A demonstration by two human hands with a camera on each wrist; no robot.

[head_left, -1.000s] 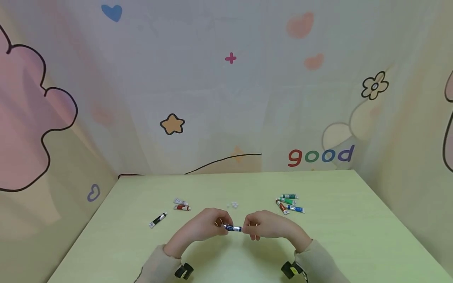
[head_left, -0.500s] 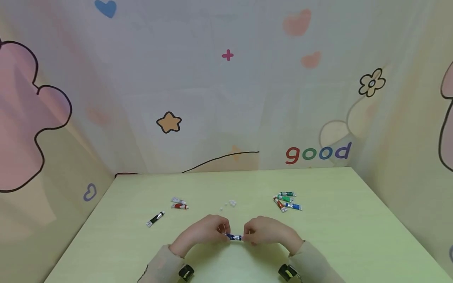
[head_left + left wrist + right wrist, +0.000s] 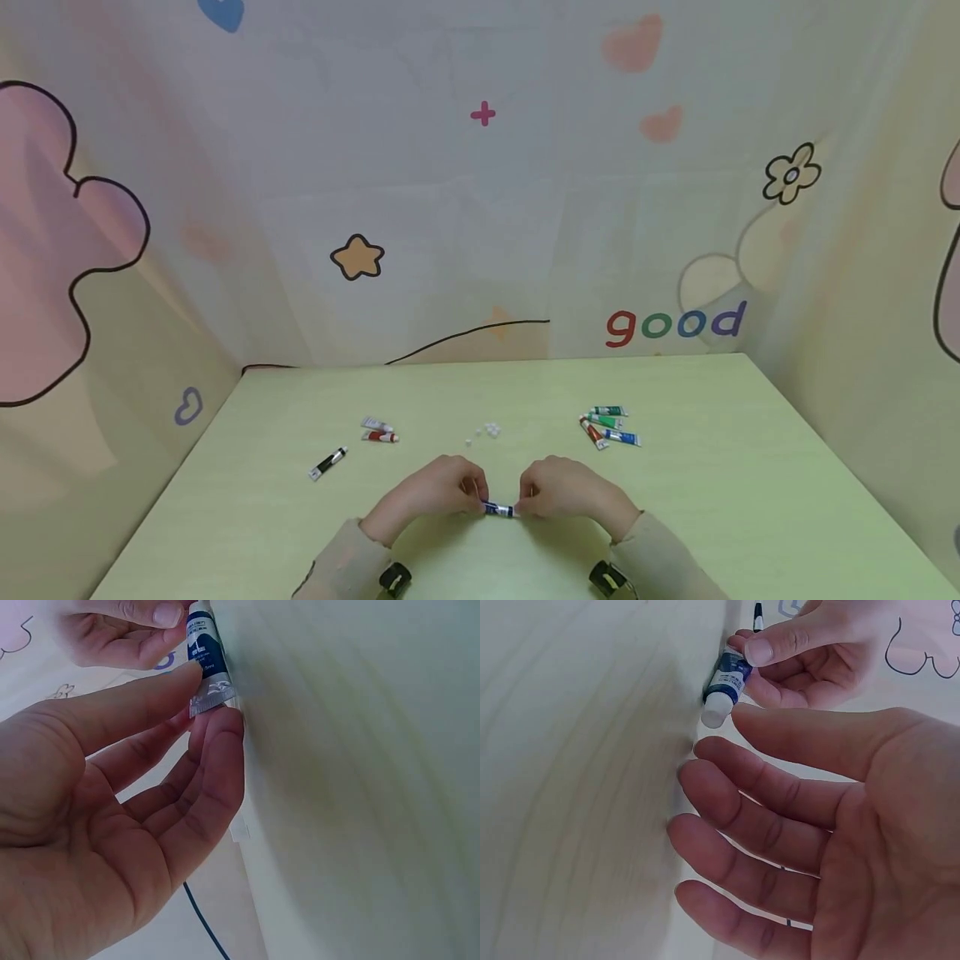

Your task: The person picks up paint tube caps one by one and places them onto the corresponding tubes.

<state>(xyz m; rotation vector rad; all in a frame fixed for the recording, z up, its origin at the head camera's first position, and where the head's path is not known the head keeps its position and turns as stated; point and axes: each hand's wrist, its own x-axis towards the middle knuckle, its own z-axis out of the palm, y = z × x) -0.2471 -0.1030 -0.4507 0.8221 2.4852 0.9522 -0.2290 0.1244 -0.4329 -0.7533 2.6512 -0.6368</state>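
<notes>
A small dark blue paint tube (image 3: pixel 498 509) lies low over the table, its label facing up. My left hand (image 3: pixel 447 486) pinches its flat crimped end between thumb and fingers, seen closely in the left wrist view on the silver crimp (image 3: pixel 213 698). The tube's white cap (image 3: pixel 716 710) points toward my right hand (image 3: pixel 564 488). In the right wrist view, the right thumb and fingers are spread apart just beside the cap, with a gap between them and nothing gripped.
Several small white pieces (image 3: pixel 492 430) lie beyond the hands. Left of them are a black paint tube (image 3: pixel 327 463), a red tube (image 3: pixel 380 437) and a pale tube (image 3: pixel 377 424). Several green, blue and red-brown tubes (image 3: pixel 602 421) lie grouped at the right. A printed cloth (image 3: pixel 450 208) hangs behind the table.
Both hands have come nearer the person and lower with the blue tube. The right fingers have parted slightly from the cap end. More of the white pieces now show.
</notes>
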